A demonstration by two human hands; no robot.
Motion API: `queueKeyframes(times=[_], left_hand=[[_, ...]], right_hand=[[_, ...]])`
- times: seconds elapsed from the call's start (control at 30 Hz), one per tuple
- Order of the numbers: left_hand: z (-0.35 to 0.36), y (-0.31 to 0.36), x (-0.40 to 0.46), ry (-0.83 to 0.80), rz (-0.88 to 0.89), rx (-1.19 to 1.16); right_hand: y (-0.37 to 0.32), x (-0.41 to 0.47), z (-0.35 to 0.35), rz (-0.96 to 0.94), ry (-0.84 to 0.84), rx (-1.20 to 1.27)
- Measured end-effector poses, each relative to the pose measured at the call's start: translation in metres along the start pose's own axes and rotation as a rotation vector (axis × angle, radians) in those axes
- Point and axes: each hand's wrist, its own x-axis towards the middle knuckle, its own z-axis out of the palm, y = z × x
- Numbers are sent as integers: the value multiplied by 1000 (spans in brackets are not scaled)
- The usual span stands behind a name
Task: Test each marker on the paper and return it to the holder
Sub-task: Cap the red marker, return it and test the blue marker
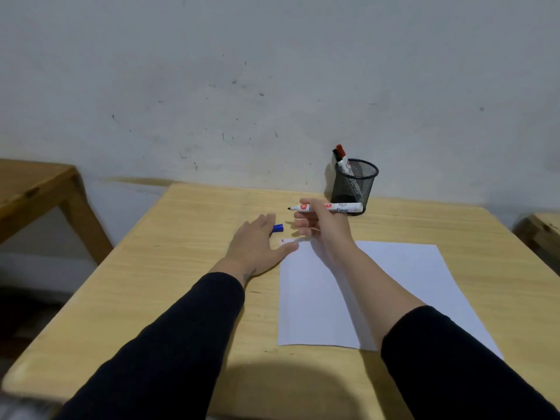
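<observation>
My right hand [321, 222] holds an uncapped white marker [342, 207] level above the table, its dark tip pointing left. My left hand [257, 244] lies flat on the table with fingers spread, its fingertips touching a blue cap [278, 227]; the thumb rests at the paper's top left corner. The white sheet of paper [394, 283] lies on the table, with small blue and red marks near that corner. A black mesh holder [354, 184] stands at the back by the wall, with a red-capped marker [341, 157] and a black-capped one in it.
The light wooden table [181, 283] stands against a grey wall. Another wooden table [33, 189] stands to the left, and a wooden piece [542, 228] shows at the right edge.
</observation>
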Motion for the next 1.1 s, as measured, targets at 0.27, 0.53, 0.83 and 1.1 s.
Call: queueKeyframes(times=[0.27,0.53,0.83,1.1], left_hand=[[2,-2,0,-26,14,33],[0,1,-1,-27,6,46],[-1,2,-2,-23,-1,41],[-5,5,2,74,-89,-160]], right_hand=[[26,10,1,-195,147,-410],[32,15,0,-233,134,-618],[27,13,1,-187,121,-633],[-8,7,-13,1,93,-82]])
